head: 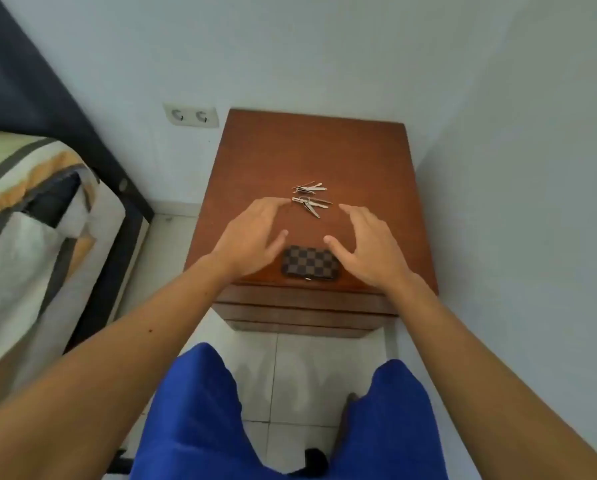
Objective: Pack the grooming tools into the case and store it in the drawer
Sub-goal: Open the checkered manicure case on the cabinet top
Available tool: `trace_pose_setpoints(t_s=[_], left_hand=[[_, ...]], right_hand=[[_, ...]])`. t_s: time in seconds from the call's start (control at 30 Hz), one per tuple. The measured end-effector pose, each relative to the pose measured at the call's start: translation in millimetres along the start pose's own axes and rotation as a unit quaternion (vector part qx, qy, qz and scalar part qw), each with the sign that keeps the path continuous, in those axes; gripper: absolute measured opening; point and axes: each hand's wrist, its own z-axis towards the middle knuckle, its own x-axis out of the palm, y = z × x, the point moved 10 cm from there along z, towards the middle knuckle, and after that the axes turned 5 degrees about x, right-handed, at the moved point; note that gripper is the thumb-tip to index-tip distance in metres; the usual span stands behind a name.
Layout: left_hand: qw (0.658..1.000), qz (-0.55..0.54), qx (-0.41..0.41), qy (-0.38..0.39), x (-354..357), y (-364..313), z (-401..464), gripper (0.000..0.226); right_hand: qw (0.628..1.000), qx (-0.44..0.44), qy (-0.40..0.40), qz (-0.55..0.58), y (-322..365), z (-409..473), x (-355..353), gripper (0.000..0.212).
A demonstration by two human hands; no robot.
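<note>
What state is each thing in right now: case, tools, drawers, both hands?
Checkered case: closed, lying flat at the nightstand's front edge.
Grooming tools: loose in a small pile on the nightstand top, behind the case, unpacked.
Nightstand drawers: all shut.
Left hand: open, holding nothing, over the top left of the case.
Right hand: open, holding nothing, over the top right of the case.
</note>
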Motion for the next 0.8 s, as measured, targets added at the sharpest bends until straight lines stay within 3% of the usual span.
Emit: trace_pose_setpoints(t_s=[0.23,0.37,0.8], left_hand=[[0.999,-0.024,-0.024,0.007,63,3,-61,0.058],[0.999,-0.031,-0.04,-0.002,72,0,-82,0.064],[0.998,-0.027,-0.048,0.008,87,31,-43,0.078]], right_hand=[[0.999,-0.025,0.035,-0.011,-3,-53,68,0.072],[1.0,-0.021,0.015,0.002,-1,-64,71,0.063],[0.998,-0.053,0.028,0.023,-6,-53,70,0.057]])
